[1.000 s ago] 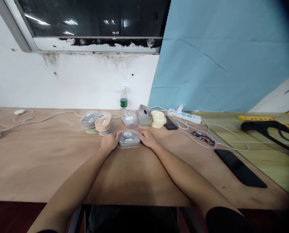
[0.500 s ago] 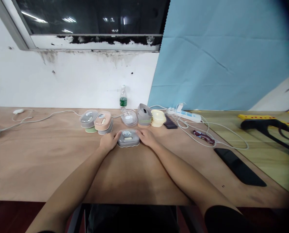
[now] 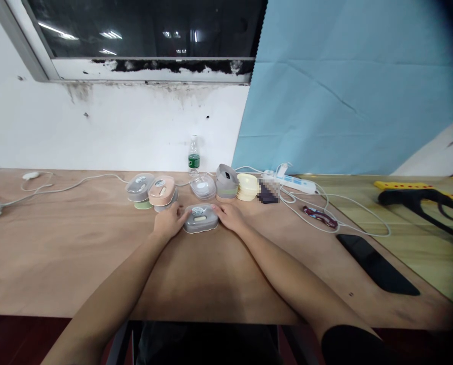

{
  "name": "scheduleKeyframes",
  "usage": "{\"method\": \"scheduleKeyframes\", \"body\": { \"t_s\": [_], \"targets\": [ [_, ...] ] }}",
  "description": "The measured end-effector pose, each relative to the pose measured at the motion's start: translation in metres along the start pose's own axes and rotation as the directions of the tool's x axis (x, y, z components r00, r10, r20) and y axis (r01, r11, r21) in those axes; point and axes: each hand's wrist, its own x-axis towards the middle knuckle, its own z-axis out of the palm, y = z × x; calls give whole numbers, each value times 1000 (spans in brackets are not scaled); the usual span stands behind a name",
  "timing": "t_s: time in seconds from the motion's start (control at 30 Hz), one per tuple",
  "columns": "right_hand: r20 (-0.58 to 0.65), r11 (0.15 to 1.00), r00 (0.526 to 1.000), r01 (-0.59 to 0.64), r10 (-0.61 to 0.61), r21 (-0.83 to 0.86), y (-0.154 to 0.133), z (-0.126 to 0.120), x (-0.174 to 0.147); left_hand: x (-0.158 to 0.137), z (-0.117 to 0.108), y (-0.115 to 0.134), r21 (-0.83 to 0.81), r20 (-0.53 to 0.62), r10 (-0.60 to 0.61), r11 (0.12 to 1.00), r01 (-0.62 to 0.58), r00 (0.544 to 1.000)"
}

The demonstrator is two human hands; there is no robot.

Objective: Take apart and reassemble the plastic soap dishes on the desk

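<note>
A grey lidded food container (image 3: 201,219) with a round pale label and a small light oblong piece on its lid sits on the table in front of me. My left hand (image 3: 168,222) is at its left side, thumb against the edge. At the right side, my right hand (image 3: 229,216) presses its fingers to the upper corner, so the box lies between both hands. Beyond my left hand are a pink lidded container (image 3: 161,189), stacked on a grey one, and another grey lidded container (image 3: 140,186) over a green one (image 3: 144,204).
Behind the box stand clear lids (image 3: 202,186), a stack of grey tubs (image 3: 227,181), cream tubs (image 3: 247,187) and a water bottle (image 3: 193,156). To the right lie a power strip (image 3: 293,181), white cables, a dark red wrapped item (image 3: 319,216) and a black phone (image 3: 377,263).
My left hand has shifted slightly left, its fingers drawing back from the container's upper corner. My right hand and the container keep their places. The view has tilted a little.
</note>
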Motion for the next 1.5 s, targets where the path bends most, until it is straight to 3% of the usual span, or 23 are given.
{"method": "scheduleKeyframes", "body": {
  "t_s": [0.1,0.2,0.27,0.37,0.53,0.73,0.97,1.03,1.1,1.2,1.4,1.5],
  "targets": [
    [-12,1000,1000,-14,14,10,0,1,1,0,1,-1,-72,-46,172,982,-175,984],
    [-18,999,1000,-24,25,29,1,1,1,-1,2,-2,-159,-8,382,912,-379,924],
    [-28,999,999,-27,28,38,1,0,2,-2,2,-1,-192,51,468,872,-451,882],
    [-46,999,999,-27,29,44,3,1,2,-5,2,0,-189,144,490,867,-462,860],
    [-59,998,998,-34,37,55,3,2,2,-7,4,3,-215,188,441,890,-402,877],
    [-111,987,991,-54,72,153,4,0,2,-5,4,2,-217,117,493,860,-462,862],
    [-197,969,973,-74,122,235,7,-2,5,0,-2,-10,-27,-83,568,820,-572,819],
    [-199,965,972,-74,126,250,8,-1,5,2,-8,-17,16,-207,534,839,-543,819],
    [-195,964,974,-65,118,258,7,0,5,5,-15,-26,40,-402,448,880,-473,799],
    [-186,964,976,-63,113,257,7,0,5,11,-29,-41,17,-670,244,949,-315,701],
    [-179,973,981,-27,69,230,7,2,5,25,-46,-81,-224,-816,-117,967,-122,566],
    [-179,976,982,-16,56,218,7,2,5,33,-44,-96,-344,-803,-234,933,-107,548]
  ]
}}
